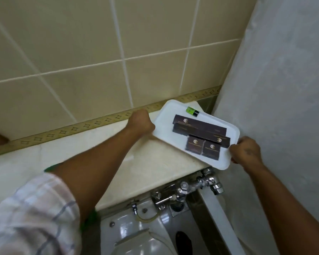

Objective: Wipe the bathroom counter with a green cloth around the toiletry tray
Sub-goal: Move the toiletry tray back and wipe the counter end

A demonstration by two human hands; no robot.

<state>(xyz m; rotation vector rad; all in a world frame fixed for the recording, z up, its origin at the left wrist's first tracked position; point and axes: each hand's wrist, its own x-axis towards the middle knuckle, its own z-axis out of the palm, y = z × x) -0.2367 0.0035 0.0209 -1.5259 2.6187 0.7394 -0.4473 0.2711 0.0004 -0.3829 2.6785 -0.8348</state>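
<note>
A white toiletry tray [166,115] sits at the right end of the cream marble counter [155,162], its near corner jutting past the counter's front edge. On it lie several dark brown boxes [201,134] and a small green bottle [191,111]. My left hand [140,122] grips the tray's left edge. My right hand [246,150] grips its right corner. The green cloth [52,167] lies on the counter under my left forearm, mostly hidden; a second green patch [89,219] shows at the counter's front edge.
Beige wall tiles with a patterned gold border [81,126] back the counter. A white shower curtain [274,89] hangs close on the right. Below the counter are chrome flush valve pipes [191,188] and a white toilet [136,236].
</note>
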